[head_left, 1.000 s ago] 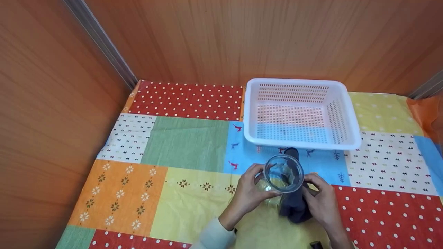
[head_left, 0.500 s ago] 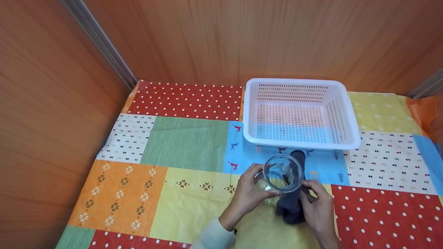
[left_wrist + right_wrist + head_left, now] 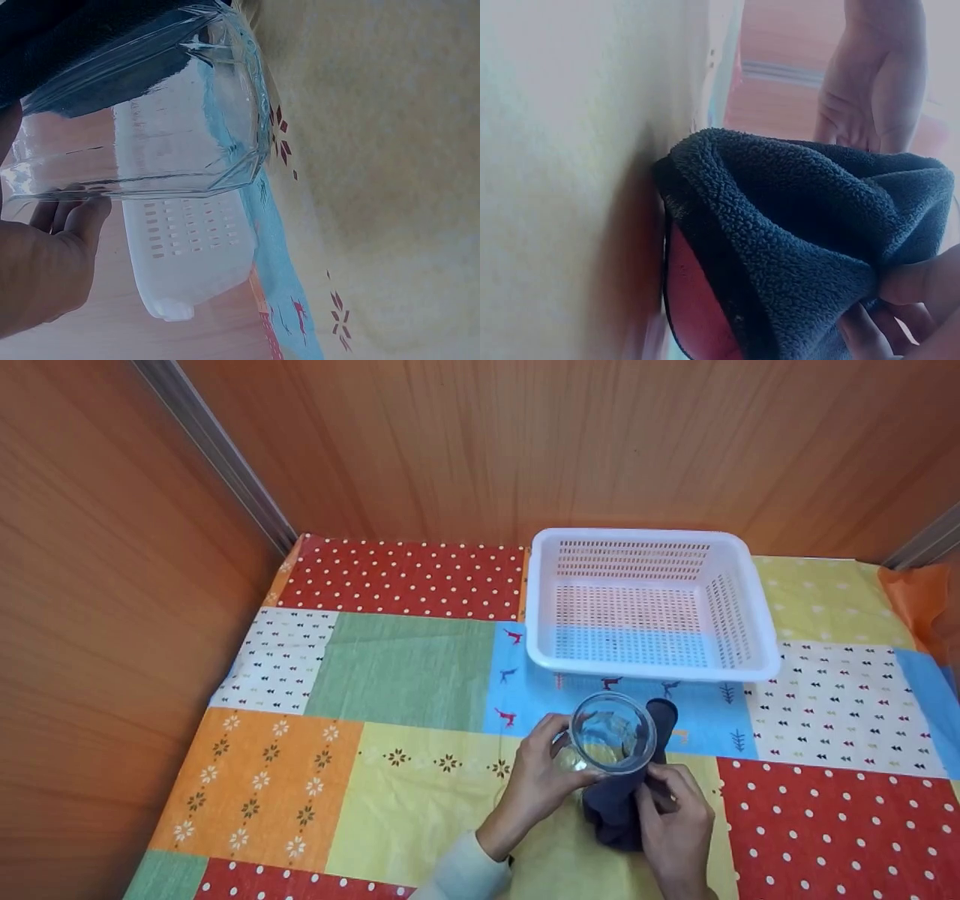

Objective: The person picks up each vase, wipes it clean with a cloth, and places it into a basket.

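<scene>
My left hand (image 3: pixel 534 780) grips a clear glass jar (image 3: pixel 604 727) by its left side, thumb near the rim. The jar's wide round mouth faces up toward the head camera. My right hand (image 3: pixel 679 821) pinches a dark grey fleecy cloth (image 3: pixel 611 810) with thumb and fingers, along the jar's right side. In the left wrist view, the cloth (image 3: pixel 67 45) covers part of the faceted glass wall (image 3: pixel 172 165). The right wrist view shows the cloth (image 3: pixel 795 240) folded and hanging loose, hiding the jar behind it.
Beyond the hands a white plastic basket (image 3: pixel 652 669) with slotted walls stands on the tablecloth, nothing visible inside. The patchwork tablecloth (image 3: pixel 412 675) runs back to wooden panels (image 3: pixel 465 450). A bunched orange fabric (image 3: pixel 915 596) lies at the far right.
My right hand has moved left and toward me along the jar. The cloth's far end has swung right, and its near end left. The left hand and jar have stayed nearly still.
</scene>
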A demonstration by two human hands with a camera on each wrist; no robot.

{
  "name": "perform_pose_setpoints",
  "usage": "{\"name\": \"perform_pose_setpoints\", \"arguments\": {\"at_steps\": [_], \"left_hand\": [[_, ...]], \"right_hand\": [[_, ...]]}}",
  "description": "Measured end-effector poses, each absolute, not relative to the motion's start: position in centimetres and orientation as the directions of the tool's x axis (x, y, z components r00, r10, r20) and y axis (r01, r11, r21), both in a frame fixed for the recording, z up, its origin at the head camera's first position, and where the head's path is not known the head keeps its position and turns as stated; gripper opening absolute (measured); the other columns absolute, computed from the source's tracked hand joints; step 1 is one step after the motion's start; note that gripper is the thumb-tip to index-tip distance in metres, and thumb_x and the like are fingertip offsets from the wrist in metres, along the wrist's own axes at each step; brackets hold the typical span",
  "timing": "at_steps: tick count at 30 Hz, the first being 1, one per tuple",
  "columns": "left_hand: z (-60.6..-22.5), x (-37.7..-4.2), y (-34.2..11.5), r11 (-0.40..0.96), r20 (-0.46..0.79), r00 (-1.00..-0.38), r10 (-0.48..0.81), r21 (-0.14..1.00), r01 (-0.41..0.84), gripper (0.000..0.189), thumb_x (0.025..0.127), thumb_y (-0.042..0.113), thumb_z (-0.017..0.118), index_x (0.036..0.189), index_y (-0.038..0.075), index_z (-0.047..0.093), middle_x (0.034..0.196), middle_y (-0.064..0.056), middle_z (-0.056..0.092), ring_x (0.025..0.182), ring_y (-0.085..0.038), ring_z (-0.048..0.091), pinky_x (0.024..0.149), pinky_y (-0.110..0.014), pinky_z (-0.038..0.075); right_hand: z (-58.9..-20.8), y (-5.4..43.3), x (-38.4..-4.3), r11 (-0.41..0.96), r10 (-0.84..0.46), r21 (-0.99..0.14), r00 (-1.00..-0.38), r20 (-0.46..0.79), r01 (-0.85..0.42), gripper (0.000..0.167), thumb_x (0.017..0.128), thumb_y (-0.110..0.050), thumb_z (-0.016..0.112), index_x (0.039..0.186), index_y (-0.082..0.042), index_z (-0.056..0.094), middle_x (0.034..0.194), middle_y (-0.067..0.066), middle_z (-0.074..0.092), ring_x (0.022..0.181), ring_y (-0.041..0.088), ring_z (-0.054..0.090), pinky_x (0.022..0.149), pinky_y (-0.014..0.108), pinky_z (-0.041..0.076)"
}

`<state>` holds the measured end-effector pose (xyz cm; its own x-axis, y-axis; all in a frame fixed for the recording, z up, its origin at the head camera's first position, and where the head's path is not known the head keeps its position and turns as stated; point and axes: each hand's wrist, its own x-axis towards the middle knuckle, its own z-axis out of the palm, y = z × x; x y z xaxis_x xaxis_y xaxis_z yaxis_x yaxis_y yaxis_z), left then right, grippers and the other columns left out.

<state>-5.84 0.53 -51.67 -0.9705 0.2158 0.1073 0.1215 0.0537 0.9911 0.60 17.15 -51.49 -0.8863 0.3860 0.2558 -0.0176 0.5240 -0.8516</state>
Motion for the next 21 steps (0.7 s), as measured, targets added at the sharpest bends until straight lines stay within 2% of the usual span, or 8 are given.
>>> {"name": "perform_pose_setpoints", "arguments": {"at_steps": [4,9,14,18,21], "left_hand": [[-51.8,-5.8,0.5,0.055,0.119,-0.970,0.211,0.990,0.134,0.058,0.071,-0.003,0.094,0.123,0.006,0.069,0.121,-0.003,0.066,0.125,-0.035,0.061,0.112,-0.028,0.049],[-51.9,-5.6,0.5,0.043,0.146,-0.970,0.195,0.987,0.158,0.058,0.071,0.002,0.095,0.123,0.006,0.070,0.121,-0.003,0.066,0.125,-0.029,0.062,0.112,-0.030,0.050],[-52.1,-5.1,1.0,0.107,0.189,-0.973,0.130,0.973,0.203,0.058,0.069,0.004,0.097,0.121,0.008,0.071,0.117,-0.001,0.067,0.118,-0.022,0.065,0.106,-0.032,0.055],[-52.3,-4.8,1.5,0.192,0.231,-0.970,0.075,0.951,0.242,0.059,0.068,0.008,0.099,0.120,0.010,0.071,0.114,0.000,0.068,0.113,-0.023,0.068,0.102,-0.033,0.058],[-52.4,-4.8,1.4,0.225,0.250,-0.965,0.081,0.938,0.263,0.058,0.069,0.012,0.099,0.119,0.010,0.070,0.114,-0.001,0.067,0.112,-0.020,0.068,0.099,-0.032,0.060]], "right_hand": [[-51.6,16.7,0.9,0.550,0.397,-0.834,-0.866,0.304,-0.040,0.025,0.082,0.022,0.076,0.101,0.005,0.076,0.097,0.013,0.071,0.099,-0.009,0.060,0.083,0.005,0.050],[-51.9,16.2,1.2,0.560,0.408,-0.826,-0.845,0.346,-0.068,0.025,0.079,0.023,0.077,0.099,0.007,0.076,0.094,0.014,0.070,0.098,-0.014,0.058,0.082,0.005,0.051],[-52.2,15.9,1.5,0.562,0.399,-0.821,-0.837,0.374,-0.099,0.022,0.078,0.023,0.078,0.093,0.007,0.076,0.089,0.013,0.070,0.092,-0.010,0.062,0.077,0.006,0.053],[-52.3,15.8,1.5,0.584,0.390,-0.805,-0.832,0.395,-0.109,0.021,0.078,0.022,0.079,0.090,0.005,0.076,0.088,0.012,0.071,0.089,-0.002,0.067,0.077,0.005,0.053],[-52.3,15.7,1.4,0.596,0.395,-0.797,-0.829,0.397,-0.097,0.022,0.077,0.022,0.079,0.090,0.005,0.077,0.089,0.011,0.071,0.089,0.002,0.068,0.078,0.004,0.052]]}}
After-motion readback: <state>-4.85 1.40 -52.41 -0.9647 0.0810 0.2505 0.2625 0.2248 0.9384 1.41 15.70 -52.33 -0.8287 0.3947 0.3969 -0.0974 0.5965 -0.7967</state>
